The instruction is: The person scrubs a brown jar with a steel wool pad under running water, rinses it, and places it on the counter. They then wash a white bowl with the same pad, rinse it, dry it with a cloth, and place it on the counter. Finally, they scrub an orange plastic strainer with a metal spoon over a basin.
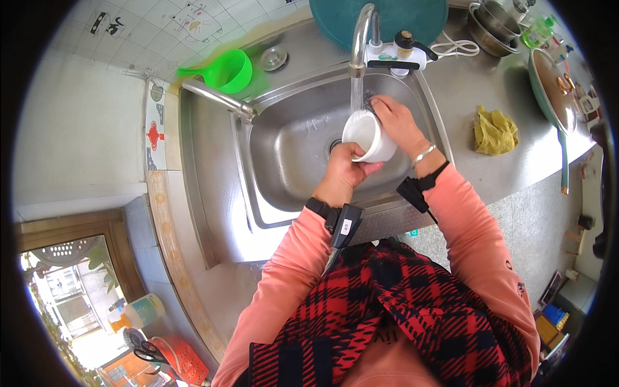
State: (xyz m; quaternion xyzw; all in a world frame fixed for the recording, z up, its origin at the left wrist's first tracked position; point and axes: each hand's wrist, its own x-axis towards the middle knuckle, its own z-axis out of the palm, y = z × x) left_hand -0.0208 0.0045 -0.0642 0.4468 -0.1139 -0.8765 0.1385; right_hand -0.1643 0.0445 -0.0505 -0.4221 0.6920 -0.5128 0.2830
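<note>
A white cup-like container (387,145) is tilted over the stainless steel sink (290,169), its mouth facing up and to the left. My left hand (349,164) grips its near rim, thumb over the edge. Water (357,92) pours from the curved metal faucet (360,43) onto the far rim. My right hand (399,121) is at the container's far right side, with a grey scouring pad (368,98), apparently steel wool, pinched at its fingertips. The palm of this hand hides part of the container. Below the container, the drain (333,144) is partly covered.
Right of the sink lie a crumpled yellow cloth (495,131) and a lidded pan (553,89). A green ladle (232,72) and a metal strainer (274,58) sit behind. A second spout (217,96) crosses the left rim. Metal bowls (493,29) stand at the back right.
</note>
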